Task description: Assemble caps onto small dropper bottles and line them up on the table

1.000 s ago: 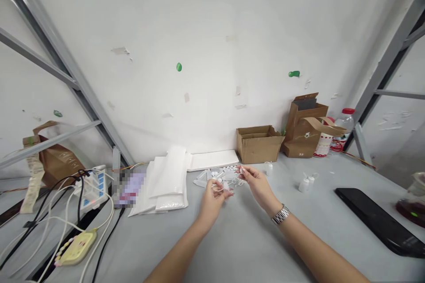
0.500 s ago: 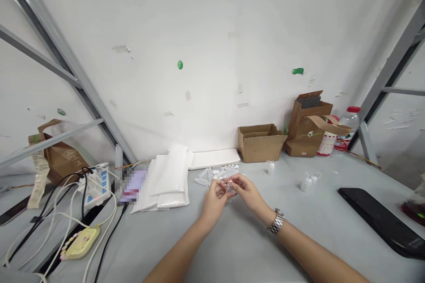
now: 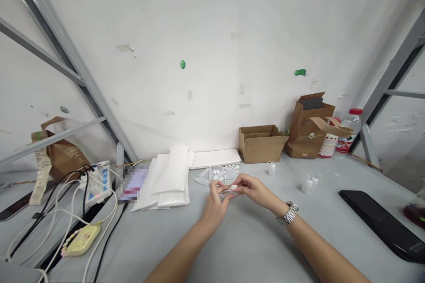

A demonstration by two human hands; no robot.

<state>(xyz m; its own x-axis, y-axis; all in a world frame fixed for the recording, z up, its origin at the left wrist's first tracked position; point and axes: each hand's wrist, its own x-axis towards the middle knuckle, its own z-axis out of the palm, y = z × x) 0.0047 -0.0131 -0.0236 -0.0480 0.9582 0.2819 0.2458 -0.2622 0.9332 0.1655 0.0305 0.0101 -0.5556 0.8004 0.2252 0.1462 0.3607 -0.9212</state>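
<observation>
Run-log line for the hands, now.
left hand: holding small white part | right hand: same part | beyond: loose white pieces | rightward: white bottles

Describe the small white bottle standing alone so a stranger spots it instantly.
Near the wall, find the open cardboard box, left of the upright brown paper bag. On the gray table in front of the box's right half stands the small white bottle. It stands alone; its two lookalikes sit together, farther right.
</observation>
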